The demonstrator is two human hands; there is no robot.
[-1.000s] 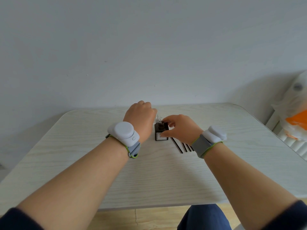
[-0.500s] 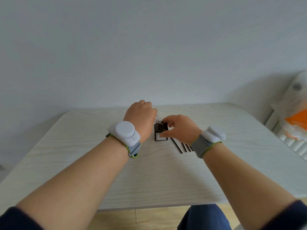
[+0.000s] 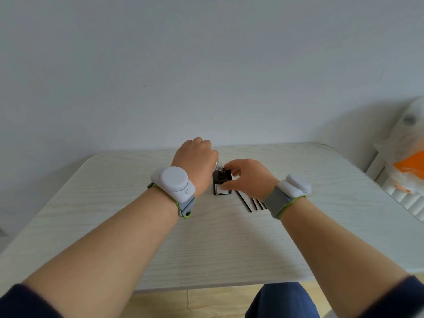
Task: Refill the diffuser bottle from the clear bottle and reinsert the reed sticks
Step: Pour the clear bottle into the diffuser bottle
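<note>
A small dark square diffuser bottle (image 3: 221,183) with a white label stands upright on the pale wooden table (image 3: 206,244). My right hand (image 3: 247,177) grips it by its right side and top. My left hand (image 3: 195,164) is closed around a clear bottle (image 3: 219,165), tilted so its threaded neck points down at the diffuser's opening. Only that neck shows; the body is hidden in my fist. Several dark reed sticks (image 3: 250,204) lie flat on the table just right of the diffuser, partly under my right wrist.
A plain grey wall rises right behind the table's far edge. At the right edge hangs a translucent plastic bag with orange contents (image 3: 406,164) over a white radiator (image 3: 403,198). My knee in blue fabric (image 3: 282,301) shows below the table's near edge.
Both hands hold nearly the same pose. The clear bottle's neck stays tipped over the diffuser's opening, with only a slight shift of my left hand.
</note>
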